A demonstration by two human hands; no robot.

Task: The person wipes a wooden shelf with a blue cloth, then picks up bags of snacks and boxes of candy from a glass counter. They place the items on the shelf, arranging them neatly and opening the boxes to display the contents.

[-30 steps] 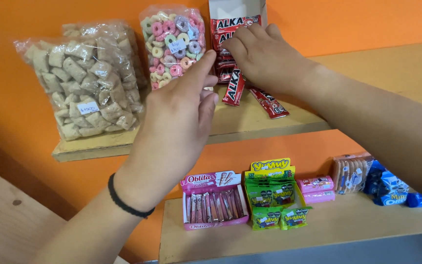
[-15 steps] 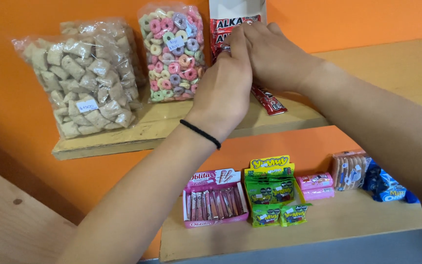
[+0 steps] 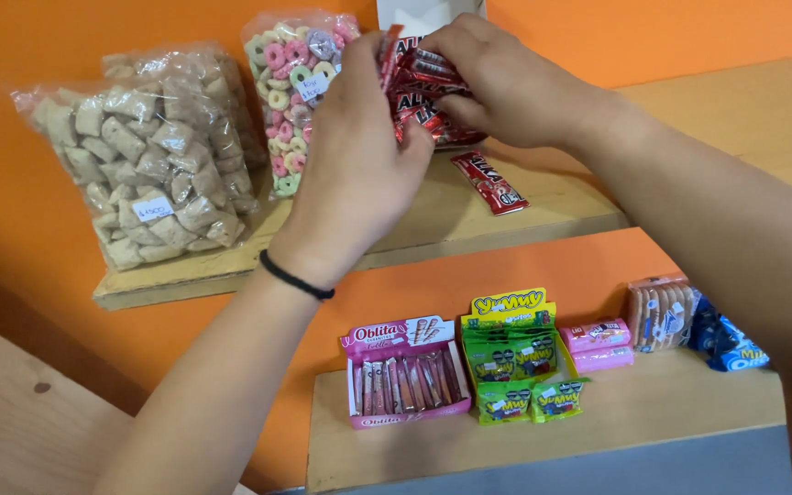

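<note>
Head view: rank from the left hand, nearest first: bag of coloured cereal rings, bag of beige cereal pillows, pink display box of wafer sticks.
From the left hand:
1. Clear bag of coloured cereal rings, top shelf, just left of it, seemingly touching.
2. Clear bag of beige cereal pillows, top shelf, farther left.
3. Pink display box of wafer sticks, lower shelf, below.

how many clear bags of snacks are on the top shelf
2: a bag of beige pillow-shaped snacks at the shelf's left end, and a bag of coloured rings just right of it, partly behind the left hand.

Bare forearms, no sleeves; a thin black band [image 3: 297,276] circles the left wrist.
</note>
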